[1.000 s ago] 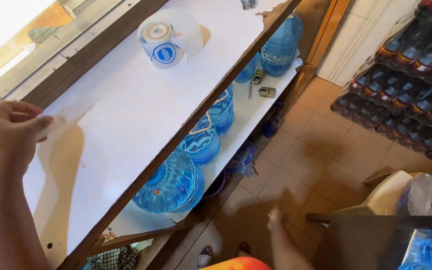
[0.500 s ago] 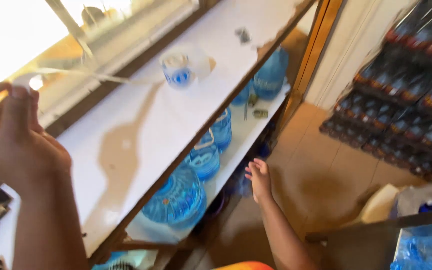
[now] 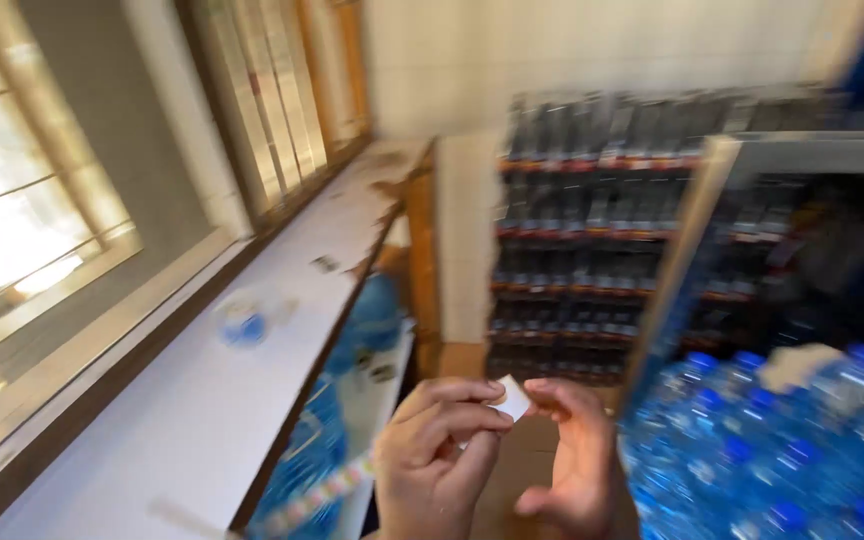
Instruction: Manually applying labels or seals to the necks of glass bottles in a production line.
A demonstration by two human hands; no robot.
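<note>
While both hands are raised at the lower centre of the frame, a small white paper scrap is pinched between the left hand and right hand, right of the white counter.

Both hands are raised close together in front of the chest. The left hand curls, thumb and fingers pinched at the tips. The right hand faces it, fingers bent inward, thumb meeting the left fingertips.
</note>
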